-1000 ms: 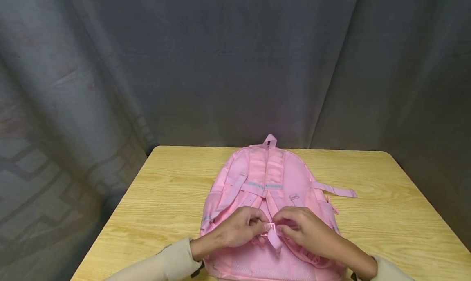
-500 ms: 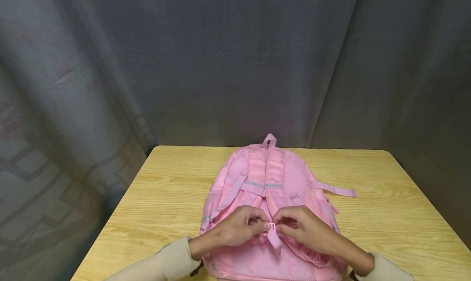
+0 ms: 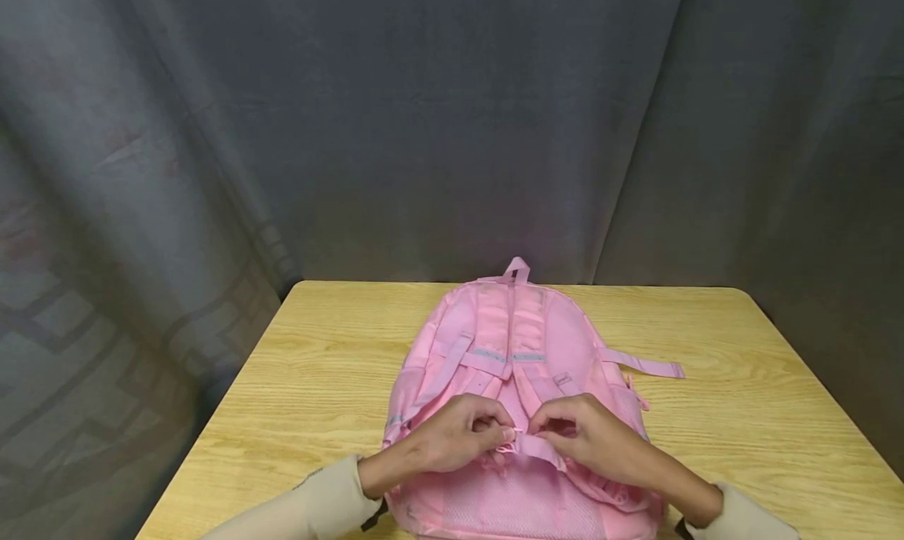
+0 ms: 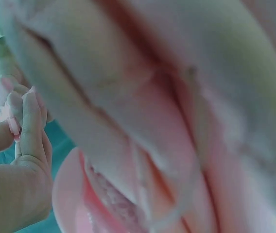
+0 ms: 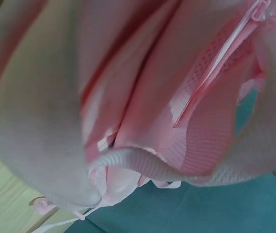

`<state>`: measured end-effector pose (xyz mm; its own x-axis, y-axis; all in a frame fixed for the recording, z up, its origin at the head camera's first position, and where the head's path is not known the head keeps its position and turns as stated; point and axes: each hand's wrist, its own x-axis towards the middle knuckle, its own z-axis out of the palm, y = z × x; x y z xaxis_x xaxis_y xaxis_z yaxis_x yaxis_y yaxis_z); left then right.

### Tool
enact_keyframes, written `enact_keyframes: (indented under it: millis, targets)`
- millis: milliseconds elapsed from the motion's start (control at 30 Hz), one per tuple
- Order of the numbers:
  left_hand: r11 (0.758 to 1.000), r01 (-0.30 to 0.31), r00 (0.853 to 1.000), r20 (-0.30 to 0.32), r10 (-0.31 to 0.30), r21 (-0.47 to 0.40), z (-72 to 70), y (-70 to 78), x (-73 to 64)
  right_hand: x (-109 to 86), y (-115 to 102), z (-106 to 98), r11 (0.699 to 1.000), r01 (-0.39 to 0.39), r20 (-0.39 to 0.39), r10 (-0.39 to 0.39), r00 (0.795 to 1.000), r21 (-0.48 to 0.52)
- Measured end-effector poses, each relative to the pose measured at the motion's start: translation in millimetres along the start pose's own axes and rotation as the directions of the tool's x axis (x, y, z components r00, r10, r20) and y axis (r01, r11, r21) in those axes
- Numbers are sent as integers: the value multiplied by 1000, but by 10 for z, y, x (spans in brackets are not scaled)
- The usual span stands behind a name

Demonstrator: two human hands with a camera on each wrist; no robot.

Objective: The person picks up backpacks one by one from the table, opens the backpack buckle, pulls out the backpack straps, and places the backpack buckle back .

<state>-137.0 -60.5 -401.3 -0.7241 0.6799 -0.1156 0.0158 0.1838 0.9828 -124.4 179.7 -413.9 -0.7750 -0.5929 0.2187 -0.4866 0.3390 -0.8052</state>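
A pink backpack (image 3: 459, 312) lies with its shoulder straps facing up, top handle (image 3: 518, 270) at the far end. Over its lower middle my left hand (image 3: 462, 434) pinches a small pink buckle (image 4: 14, 127) between thumb and index finger. Close beside it, my right hand (image 3: 593, 438) pinches a pink webbing strap (image 3: 540, 449) that runs from the buckle to the right. Both hands also show at the left of the left wrist view. Fingertips cover much of the buckle. Pink fabric and webbing fill most of the right wrist view.
The wooden table (image 3: 311, 352) holds the backpack. A side strap (image 3: 646, 364) trails off the bag's right side onto the tabletop. Grey curtains (image 3: 452, 132) hang behind and at both sides of the table.
The strap's loose end, which hung down from the buckle, now stretches sideways toward my right hand. My right fingers have shifted slightly right; the left hand and backpack stay nearly still.
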Motion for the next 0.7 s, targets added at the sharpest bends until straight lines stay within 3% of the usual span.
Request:
enact_keyframes:
  millis: [400,700]
  targets:
    - [1000,-24,1000,3,24,12,-56,17,-15,-45,-5,-70,999,-27,-7,27,1000,19]
    - [1000,-4,1000,-3,4,-11,-122,74,-43,-90,19,-117,999,-53,-27,53,998,-7]
